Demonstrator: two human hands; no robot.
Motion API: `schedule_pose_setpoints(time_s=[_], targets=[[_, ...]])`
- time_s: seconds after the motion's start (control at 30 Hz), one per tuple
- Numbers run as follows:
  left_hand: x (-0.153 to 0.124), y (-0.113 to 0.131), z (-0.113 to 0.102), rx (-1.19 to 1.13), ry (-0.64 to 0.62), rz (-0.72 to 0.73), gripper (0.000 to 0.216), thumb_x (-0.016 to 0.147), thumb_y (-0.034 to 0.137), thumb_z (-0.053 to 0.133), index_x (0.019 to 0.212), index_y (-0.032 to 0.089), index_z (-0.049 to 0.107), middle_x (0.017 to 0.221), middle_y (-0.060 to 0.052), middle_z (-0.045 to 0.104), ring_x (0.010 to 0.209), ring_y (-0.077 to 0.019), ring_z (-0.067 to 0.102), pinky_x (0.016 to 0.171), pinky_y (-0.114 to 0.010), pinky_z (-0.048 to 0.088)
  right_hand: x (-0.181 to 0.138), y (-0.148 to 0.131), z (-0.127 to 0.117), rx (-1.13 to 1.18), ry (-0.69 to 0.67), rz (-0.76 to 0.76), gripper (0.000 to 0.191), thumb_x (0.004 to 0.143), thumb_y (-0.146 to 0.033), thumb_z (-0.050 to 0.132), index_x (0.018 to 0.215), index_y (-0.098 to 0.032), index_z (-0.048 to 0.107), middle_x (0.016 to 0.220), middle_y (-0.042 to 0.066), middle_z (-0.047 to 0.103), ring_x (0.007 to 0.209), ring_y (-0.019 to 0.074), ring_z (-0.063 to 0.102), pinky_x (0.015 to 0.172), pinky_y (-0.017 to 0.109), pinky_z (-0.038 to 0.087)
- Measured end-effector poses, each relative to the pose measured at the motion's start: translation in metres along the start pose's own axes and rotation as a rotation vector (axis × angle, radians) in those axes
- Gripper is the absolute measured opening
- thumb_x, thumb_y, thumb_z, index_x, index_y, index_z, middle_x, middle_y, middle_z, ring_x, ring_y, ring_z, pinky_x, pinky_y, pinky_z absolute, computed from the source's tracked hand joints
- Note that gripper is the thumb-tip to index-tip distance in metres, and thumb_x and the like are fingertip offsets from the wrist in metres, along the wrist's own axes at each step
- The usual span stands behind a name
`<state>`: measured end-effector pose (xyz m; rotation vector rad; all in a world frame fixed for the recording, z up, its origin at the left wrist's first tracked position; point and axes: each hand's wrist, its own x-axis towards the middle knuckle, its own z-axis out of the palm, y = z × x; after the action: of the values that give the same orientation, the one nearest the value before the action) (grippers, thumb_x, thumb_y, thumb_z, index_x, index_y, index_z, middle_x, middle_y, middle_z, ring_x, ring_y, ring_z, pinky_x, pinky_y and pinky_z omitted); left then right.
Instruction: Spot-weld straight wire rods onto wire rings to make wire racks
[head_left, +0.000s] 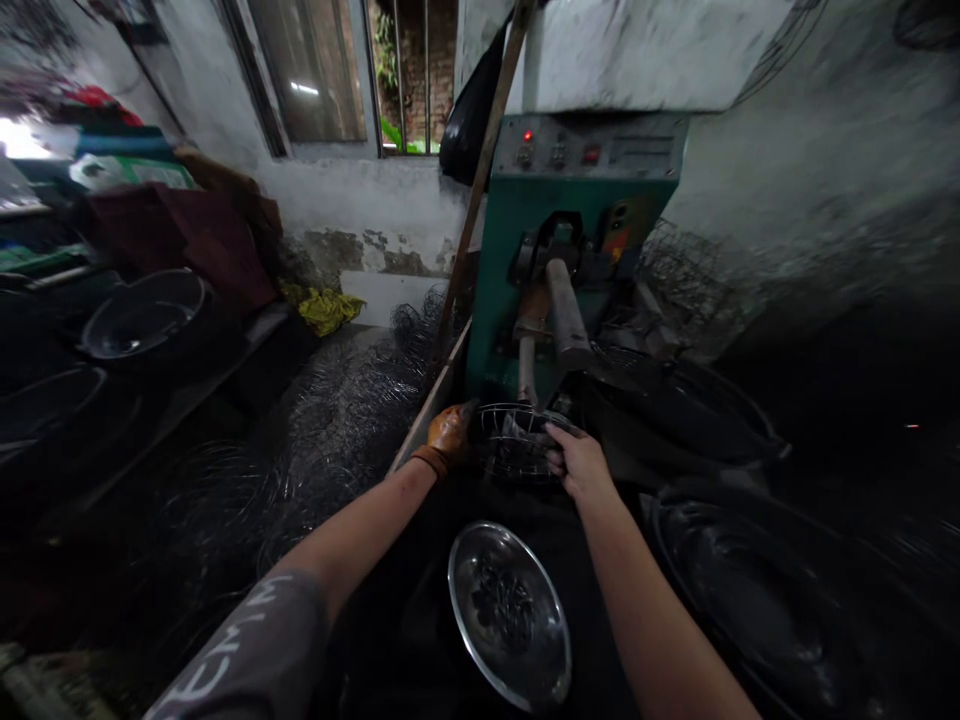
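Between my two hands is a round wire basket (514,470), held up at the arms of a green welding machine (495,260). My left hand (450,432), in an orange-brown glove, is closed on the basket's left side. My bare right hand (576,455) grips its right rim, thumb along the top. The machine's lower electrode arm (527,365) reaches down to the basket's far rim; whether they touch I cannot tell. Its thicker upper arm (568,310) juts out above. Below my hands sits a shiny metal bowl (555,640) with small dark metal pieces (504,600) in it.
Heaps of wire frames (352,400) cover the floor at left. Dark round tubs stand on both sides, one (150,310) at left and another (742,590) at lower right. A wooden pole (480,190) leans beside the machine, and a yellow cloth (322,308) lies near the wall.
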<state>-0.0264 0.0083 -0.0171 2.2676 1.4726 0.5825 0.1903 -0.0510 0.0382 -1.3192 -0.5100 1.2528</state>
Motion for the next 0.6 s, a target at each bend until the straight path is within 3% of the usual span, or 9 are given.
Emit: schedule_pose_setpoints(time_s=[0.1,0.47,0.6], targets=[[0.007,0.0,0.003,0.007,0.009,-0.019,0.081,0.073,0.035,0.083,0.145,0.014,0.053,0.134,-0.016,0.063,0.124,-0.0339,0.06,0.109,-0.044,0.048,0.003,0.002,-0.001,0.0,-0.007,-0.026,0.035,0.061,-0.029,0.091,0.075,-0.016,0.062,0.052,0.001,0.064,0.03,0.0066,0.037,0.029,0.016,0.021],[0.012,0.011,0.012,0.059,0.054,-0.036,0.084,0.073,0.035,0.083,0.146,0.01,0.05,0.136,-0.019,0.06,0.123,-0.0359,0.057,0.108,-0.045,0.047,0.013,0.001,-0.005,0.019,0.051,-0.059,0.03,0.057,-0.026,0.089,0.067,-0.016,0.063,0.051,0.002,0.064,0.03,0.0071,0.039,0.027,0.016,0.023],[0.012,0.013,0.014,0.033,0.063,-0.045,0.086,0.072,0.039,0.084,0.146,0.014,0.05,0.135,-0.018,0.06,0.123,-0.0359,0.058,0.106,-0.045,0.047,0.013,0.001,-0.006,0.009,0.066,-0.059,0.032,0.057,-0.028,0.09,0.067,-0.016,0.062,0.05,0.0,0.063,0.029,0.0067,0.038,0.027,0.016,0.022]])
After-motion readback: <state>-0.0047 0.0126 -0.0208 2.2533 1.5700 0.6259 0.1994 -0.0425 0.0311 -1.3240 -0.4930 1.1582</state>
